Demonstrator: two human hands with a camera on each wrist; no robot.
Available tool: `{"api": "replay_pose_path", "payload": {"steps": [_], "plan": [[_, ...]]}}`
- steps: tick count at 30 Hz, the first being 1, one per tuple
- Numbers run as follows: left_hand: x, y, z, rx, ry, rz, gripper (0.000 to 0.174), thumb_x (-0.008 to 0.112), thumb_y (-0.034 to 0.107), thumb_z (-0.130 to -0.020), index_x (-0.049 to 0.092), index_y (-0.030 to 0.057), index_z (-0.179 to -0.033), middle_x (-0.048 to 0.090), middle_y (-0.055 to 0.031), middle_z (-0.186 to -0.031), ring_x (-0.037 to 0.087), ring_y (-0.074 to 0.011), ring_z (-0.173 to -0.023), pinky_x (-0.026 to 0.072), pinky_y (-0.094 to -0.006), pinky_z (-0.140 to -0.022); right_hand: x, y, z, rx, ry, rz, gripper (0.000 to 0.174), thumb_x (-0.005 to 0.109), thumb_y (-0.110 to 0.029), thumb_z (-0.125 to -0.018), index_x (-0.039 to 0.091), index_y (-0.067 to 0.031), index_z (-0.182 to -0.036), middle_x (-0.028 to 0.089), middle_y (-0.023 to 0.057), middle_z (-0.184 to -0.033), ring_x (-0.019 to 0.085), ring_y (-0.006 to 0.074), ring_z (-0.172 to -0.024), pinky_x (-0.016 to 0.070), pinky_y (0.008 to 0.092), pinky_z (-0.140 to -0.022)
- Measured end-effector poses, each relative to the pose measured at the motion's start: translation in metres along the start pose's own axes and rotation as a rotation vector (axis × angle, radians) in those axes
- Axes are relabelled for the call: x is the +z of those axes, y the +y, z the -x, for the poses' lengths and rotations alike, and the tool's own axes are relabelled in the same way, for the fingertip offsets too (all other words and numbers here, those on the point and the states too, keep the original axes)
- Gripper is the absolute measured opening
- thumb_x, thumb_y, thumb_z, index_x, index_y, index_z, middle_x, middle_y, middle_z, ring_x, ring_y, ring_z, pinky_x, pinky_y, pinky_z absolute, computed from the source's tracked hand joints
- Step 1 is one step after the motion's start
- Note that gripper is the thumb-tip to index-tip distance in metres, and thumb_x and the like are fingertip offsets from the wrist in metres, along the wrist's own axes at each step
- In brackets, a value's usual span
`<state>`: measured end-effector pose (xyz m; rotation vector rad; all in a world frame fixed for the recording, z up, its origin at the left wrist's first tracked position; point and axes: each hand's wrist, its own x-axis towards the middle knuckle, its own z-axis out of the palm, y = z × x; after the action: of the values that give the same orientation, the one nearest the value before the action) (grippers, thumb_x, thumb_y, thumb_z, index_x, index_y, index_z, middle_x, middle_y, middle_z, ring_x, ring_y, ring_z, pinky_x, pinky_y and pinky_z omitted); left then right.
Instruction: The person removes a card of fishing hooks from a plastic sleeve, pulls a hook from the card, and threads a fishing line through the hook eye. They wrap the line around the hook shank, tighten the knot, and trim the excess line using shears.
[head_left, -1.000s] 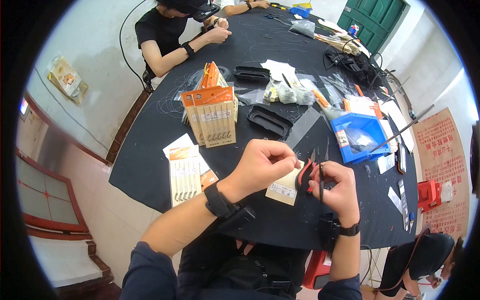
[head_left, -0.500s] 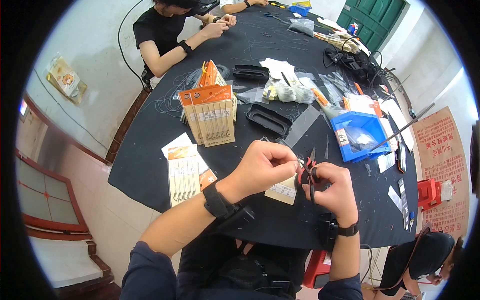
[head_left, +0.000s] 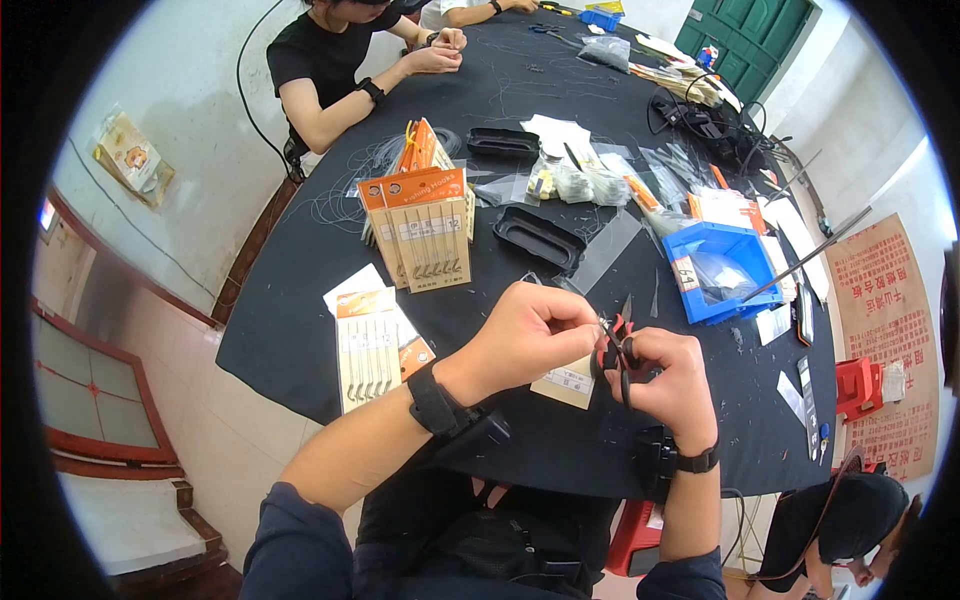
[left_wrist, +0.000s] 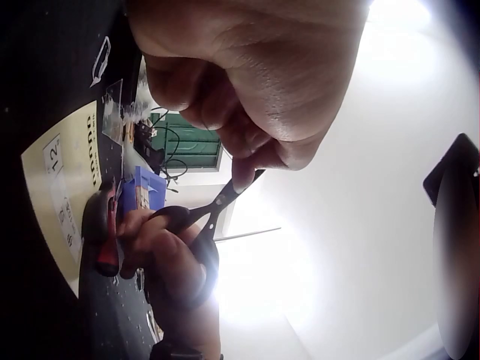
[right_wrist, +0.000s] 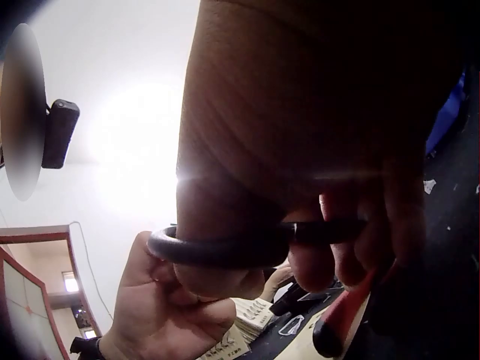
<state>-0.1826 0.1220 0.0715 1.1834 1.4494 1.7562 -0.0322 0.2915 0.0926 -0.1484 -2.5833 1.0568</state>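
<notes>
My left hand [head_left: 530,325] pinches something too small to identify between thumb and forefinger. Black scissors [left_wrist: 219,201] are in my right hand [head_left: 668,380], with a loop [right_wrist: 217,249] round its thumb and the blades at the left fingertips. In the left wrist view the blades look crossed, their tips partly hidden by the left fingers. Below both hands a cream card [head_left: 565,388] with a "12" label lies on the black cloth. A red-and-black handled tool [left_wrist: 109,244] is beside the card, under the right fingers; whether they touch it, I cannot tell.
Packs of fishing hooks [head_left: 430,235] stand left of centre, with a flat pack [head_left: 366,345] nearer. Beyond my hands are a black tray [head_left: 540,240], small bags [head_left: 590,188] and a blue bin [head_left: 700,270]. Another person [head_left: 320,75] works across the table.
The scissors have swung from upright beside the right hand to slant toward the left fingertips. My left hand has barely moved. Across the table, the other person's hands have shifted slightly.
</notes>
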Motion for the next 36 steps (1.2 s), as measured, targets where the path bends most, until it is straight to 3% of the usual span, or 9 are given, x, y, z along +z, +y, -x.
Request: {"api": "replay_pose_path", "payload": {"steps": [9,24,27,30,36], "plan": [[0.000,-0.002,0.000,-0.005,-0.005,-0.007,0.011,0.064,0.003,-0.087,0.071,-0.0045,-0.084,0.070,-0.0045,-0.079,0.061,-0.0054,-0.073,0.0482,-0.0229,-0.065,0.000,0.003,0.001,-0.005,-0.002,0.001,0.024,0.079,-0.004,-0.065,0.057,0.0025,-0.067,0.056,0.0056,-0.063,0.055,0.0101,-0.052,0.0432,0.0246,-0.049],[0.001,-0.001,0.000,-0.022,0.012,0.005,0.011,0.064,0.003,-0.088,0.072,-0.0035,-0.084,0.068,-0.0013,-0.077,0.054,-0.0022,-0.067,0.0424,-0.0201,-0.058,-0.003,-0.003,0.002,0.010,-0.007,0.064,0.022,0.080,-0.006,-0.069,0.060,0.0029,-0.066,0.054,0.0092,-0.058,0.051,0.0164,-0.047,0.0376,0.0295,-0.046],[0.001,-0.002,-0.001,-0.020,0.026,0.016,0.011,0.064,0.003,-0.088,0.072,-0.0036,-0.084,0.067,-0.0005,-0.076,0.054,-0.0018,-0.066,0.0419,-0.0199,-0.058,-0.001,-0.006,0.001,0.016,0.029,0.038,0.021,0.079,-0.006,-0.066,0.060,0.0036,-0.065,0.048,0.0087,-0.055,0.044,0.0158,-0.046,0.0333,0.0296,-0.046],[0.001,-0.002,-0.001,-0.034,0.025,0.017,0.012,0.063,0.003,-0.088,0.072,-0.0034,-0.084,0.067,-0.0003,-0.076,0.053,-0.0016,-0.066,0.0414,-0.0196,-0.058,-0.003,-0.005,0.001,-0.004,0.004,0.076,0.026,0.081,-0.007,-0.069,0.058,0.0031,-0.063,0.052,0.0095,-0.056,0.049,0.0167,-0.046,0.0356,0.0308,-0.045],[0.000,-0.005,-0.002,-0.052,0.055,0.032,0.014,0.063,0.004,-0.089,0.073,-0.0024,-0.084,0.063,0.0019,-0.072,0.050,-0.0014,-0.063,0.0384,-0.0197,-0.057,-0.011,0.002,0.001,0.041,0.056,0.105,0.037,0.083,-0.008,-0.069,0.049,0.0038,-0.060,0.044,0.0083,-0.054,0.039,0.0181,-0.046,0.0298,0.0326,-0.045]]}}
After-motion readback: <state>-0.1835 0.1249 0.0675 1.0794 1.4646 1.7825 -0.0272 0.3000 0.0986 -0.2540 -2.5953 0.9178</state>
